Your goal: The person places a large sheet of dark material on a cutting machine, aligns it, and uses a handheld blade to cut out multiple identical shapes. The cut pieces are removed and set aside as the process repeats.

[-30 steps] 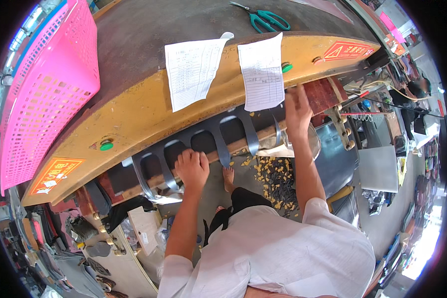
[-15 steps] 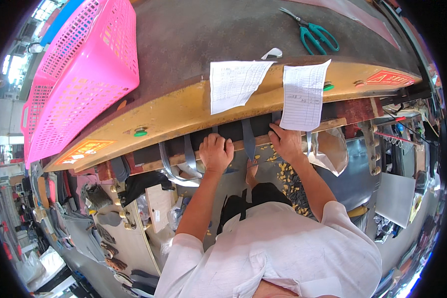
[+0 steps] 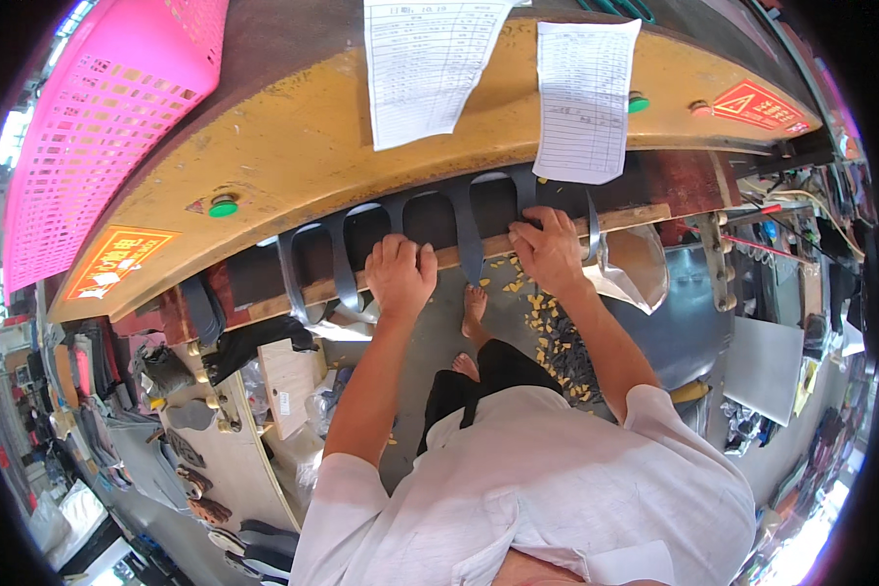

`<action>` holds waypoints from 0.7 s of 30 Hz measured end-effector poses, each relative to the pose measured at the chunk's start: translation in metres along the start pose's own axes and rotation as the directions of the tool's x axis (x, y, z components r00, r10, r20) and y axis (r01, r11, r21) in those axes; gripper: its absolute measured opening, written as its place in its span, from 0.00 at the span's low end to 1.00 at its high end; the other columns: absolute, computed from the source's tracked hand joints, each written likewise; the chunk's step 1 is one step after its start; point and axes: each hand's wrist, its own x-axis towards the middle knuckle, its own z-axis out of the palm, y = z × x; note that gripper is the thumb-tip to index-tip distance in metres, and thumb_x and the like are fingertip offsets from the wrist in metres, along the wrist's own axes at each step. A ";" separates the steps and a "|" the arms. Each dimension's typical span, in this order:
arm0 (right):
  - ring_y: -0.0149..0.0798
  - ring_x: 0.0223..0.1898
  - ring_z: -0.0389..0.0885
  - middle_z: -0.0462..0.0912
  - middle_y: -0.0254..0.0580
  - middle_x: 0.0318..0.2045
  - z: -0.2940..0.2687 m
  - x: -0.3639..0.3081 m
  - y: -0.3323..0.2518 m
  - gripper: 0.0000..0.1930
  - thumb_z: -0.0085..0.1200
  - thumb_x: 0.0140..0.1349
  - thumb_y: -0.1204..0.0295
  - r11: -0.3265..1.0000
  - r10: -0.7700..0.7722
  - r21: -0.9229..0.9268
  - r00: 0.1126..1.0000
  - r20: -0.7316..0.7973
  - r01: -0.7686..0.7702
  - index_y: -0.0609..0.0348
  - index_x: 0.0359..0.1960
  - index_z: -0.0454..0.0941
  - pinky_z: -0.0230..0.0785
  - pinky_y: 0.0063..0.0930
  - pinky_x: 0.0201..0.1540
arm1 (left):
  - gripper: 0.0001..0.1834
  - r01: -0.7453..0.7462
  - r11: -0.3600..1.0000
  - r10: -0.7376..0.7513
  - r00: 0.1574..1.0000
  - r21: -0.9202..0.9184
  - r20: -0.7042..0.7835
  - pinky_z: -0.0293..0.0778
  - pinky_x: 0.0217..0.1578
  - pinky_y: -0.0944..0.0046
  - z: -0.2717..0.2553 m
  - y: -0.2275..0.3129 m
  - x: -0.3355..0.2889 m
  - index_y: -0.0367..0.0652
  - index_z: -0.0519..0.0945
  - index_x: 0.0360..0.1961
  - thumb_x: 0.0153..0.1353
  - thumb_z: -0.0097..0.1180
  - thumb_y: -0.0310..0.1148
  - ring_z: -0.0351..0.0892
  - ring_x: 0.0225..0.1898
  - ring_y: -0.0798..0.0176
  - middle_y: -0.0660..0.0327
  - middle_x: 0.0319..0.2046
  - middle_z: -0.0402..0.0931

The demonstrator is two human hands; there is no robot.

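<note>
A dark grey sheet point(image 3: 467, 230) with a row of rounded cut-outs lies under the front of a yellow machine beam point(image 3: 293, 137). Narrow strips between the holes droop over a wooden edge point(image 3: 615, 220). My left hand point(image 3: 400, 280) is closed at this edge, its curled fingers on the sheet beside a hanging strip. Farther right, my right hand point(image 3: 554, 252) has its fingers bent over a strip, with the thumb tucked close. The fingertips of both hands are partly hidden against the dark material.
Two printed paper sheets point(image 3: 586, 103) hang from the beam, near green buttons point(image 3: 223, 205). A pink basket point(image 3: 107, 127) stands on top at left. Yellow and dark scraps point(image 3: 562, 342) litter the floor. Grey sole-shaped pieces point(image 3: 202, 308) hang at the left end. Shelving stands at left.
My view has tipped down toward the bench, so the scissors are nearly out of sight. More of the sheet's cut-outs now show under the beam. Both hands stay at the wooden edge.
</note>
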 end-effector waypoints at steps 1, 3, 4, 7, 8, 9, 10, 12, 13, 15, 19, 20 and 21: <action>0.54 0.50 0.82 0.85 0.44 0.48 -0.007 -0.010 -0.004 0.07 0.66 0.64 0.66 1.000 0.004 0.008 1.000 0.014 -0.004 0.49 0.40 0.92 0.76 0.52 0.54 | 0.10 0.018 1.000 -0.017 0.999 -0.014 0.031 0.73 0.41 0.46 -0.007 0.006 -0.010 0.45 0.80 0.29 0.60 0.67 0.37 0.80 0.42 0.48 0.60 0.38 0.79; 0.55 0.52 0.83 0.86 0.47 0.49 -0.028 -0.031 -0.014 0.11 0.66 0.65 0.65 0.995 0.069 0.063 0.991 0.114 -0.076 0.51 0.47 0.91 0.77 0.51 0.56 | 0.09 0.054 0.998 -0.050 0.994 -0.034 0.097 0.73 0.45 0.47 -0.026 0.021 -0.029 0.45 0.82 0.29 0.60 0.67 0.36 0.79 0.44 0.48 0.61 0.38 0.80; 0.55 0.53 0.83 0.87 0.48 0.49 -0.041 -0.041 -0.019 0.13 0.67 0.65 0.64 0.981 0.128 0.126 0.978 0.164 -0.150 0.51 0.49 0.91 0.77 0.50 0.57 | 0.08 0.039 0.999 -0.037 0.995 -0.018 0.095 0.72 0.47 0.47 -0.041 0.032 -0.042 0.45 0.83 0.29 0.60 0.67 0.36 0.79 0.45 0.48 0.61 0.39 0.80; 0.59 0.57 0.83 0.87 0.53 0.53 -0.075 -0.046 -0.025 0.19 0.68 0.67 0.61 0.898 0.324 0.236 0.921 0.216 -0.371 0.57 0.56 0.88 0.77 0.48 0.60 | 0.06 -0.004 1.000 0.004 0.998 -0.012 0.055 0.69 0.51 0.45 -0.075 0.057 -0.060 0.45 0.85 0.30 0.59 0.68 0.35 0.77 0.48 0.48 0.62 0.41 0.81; 0.60 0.58 0.83 0.87 0.54 0.54 -0.081 -0.040 -0.025 0.20 0.68 0.67 0.60 0.876 0.368 0.263 0.913 0.178 -0.404 0.57 0.56 0.87 0.77 0.48 0.60 | 0.06 -0.011 0.999 0.013 1.000 -0.047 0.028 0.68 0.52 0.44 -0.082 0.064 -0.062 0.45 0.86 0.31 0.57 0.70 0.34 0.77 0.49 0.48 0.63 0.41 0.81; 0.60 0.58 0.83 0.87 0.54 0.54 -0.084 -0.032 -0.026 0.21 0.68 0.67 0.60 0.846 0.427 0.286 0.892 0.147 -0.451 0.58 0.56 0.87 0.77 0.48 0.60 | 0.06 -0.009 0.996 0.008 1.000 -0.088 -0.013 0.67 0.52 0.43 -0.086 0.071 -0.065 0.46 0.87 0.31 0.56 0.71 0.34 0.76 0.49 0.48 0.64 0.41 0.81; 0.62 0.61 0.82 0.85 0.59 0.57 -0.081 -0.021 -0.027 0.24 0.69 0.66 0.58 0.866 0.425 0.244 0.899 0.101 -0.437 0.59 0.58 0.86 0.75 0.48 0.64 | 0.06 -0.035 0.990 0.028 0.998 -0.137 -0.051 0.71 0.49 0.45 -0.080 0.075 -0.059 0.45 0.85 0.29 0.56 0.71 0.33 0.78 0.46 0.49 0.63 0.42 0.83; 0.64 0.65 0.78 0.80 0.64 0.63 -0.065 0.003 -0.038 0.33 0.69 0.63 0.51 0.917 0.383 0.085 0.919 0.096 -0.391 0.56 0.66 0.80 0.73 0.51 0.67 | 0.06 -0.039 0.957 0.040 0.999 -0.287 -0.002 0.73 0.46 0.48 -0.067 0.088 -0.057 0.45 0.85 0.28 0.56 0.71 0.33 0.79 0.44 0.50 0.62 0.40 0.83; 0.67 0.67 0.75 0.76 0.67 0.66 -0.055 0.008 -0.048 0.39 0.69 0.62 0.47 0.935 0.347 0.012 0.925 0.157 -0.353 0.54 0.70 0.76 0.71 0.54 0.68 | 0.07 -0.033 0.929 0.046 0.999 -0.369 0.025 0.74 0.45 0.49 -0.057 0.094 -0.058 0.45 0.84 0.28 0.56 0.71 0.33 0.79 0.42 0.51 0.62 0.39 0.83; 0.73 0.69 0.69 0.64 0.69 0.73 -0.031 0.010 -0.077 0.50 0.69 0.57 0.40 0.914 0.403 -0.177 0.869 0.287 -0.366 0.48 0.78 0.67 0.69 0.63 0.67 | 0.09 -0.106 0.951 0.113 0.994 -0.291 0.005 0.73 0.35 0.51 -0.043 0.105 -0.069 0.46 0.80 0.27 0.57 0.70 0.34 0.78 0.35 0.52 0.61 0.34 0.80; 0.72 0.66 0.69 0.62 0.69 0.73 -0.021 -0.015 -0.110 0.51 0.72 0.53 0.44 0.843 0.495 -0.365 0.835 0.240 -0.395 0.47 0.79 0.67 0.70 0.63 0.65 | 0.12 -0.157 0.976 0.155 0.988 -0.152 -0.030 0.68 0.29 0.51 -0.044 0.127 -0.121 0.49 0.76 0.26 0.59 0.68 0.37 0.76 0.30 0.53 0.62 0.31 0.78; 0.73 0.68 0.67 0.62 0.69 0.72 -0.026 -0.022 -0.111 0.51 0.72 0.52 0.48 0.853 0.489 -0.343 0.831 0.264 -0.393 0.46 0.79 0.67 0.72 0.63 0.61 | 0.12 -0.154 0.976 0.153 0.988 -0.155 -0.022 0.69 0.29 0.51 -0.047 0.130 -0.133 0.49 0.76 0.25 0.59 0.68 0.37 0.76 0.31 0.53 0.62 0.31 0.78; 0.69 0.67 0.70 0.65 0.68 0.71 -0.034 -0.029 -0.110 0.50 0.72 0.52 0.49 0.865 0.488 -0.292 0.819 0.302 -0.408 0.48 0.79 0.67 0.72 0.58 0.61 | 0.13 -0.149 0.977 0.147 0.989 -0.156 -0.022 0.69 0.29 0.51 -0.052 0.133 -0.145 0.50 0.75 0.25 0.59 0.68 0.37 0.77 0.31 0.53 0.62 0.31 0.78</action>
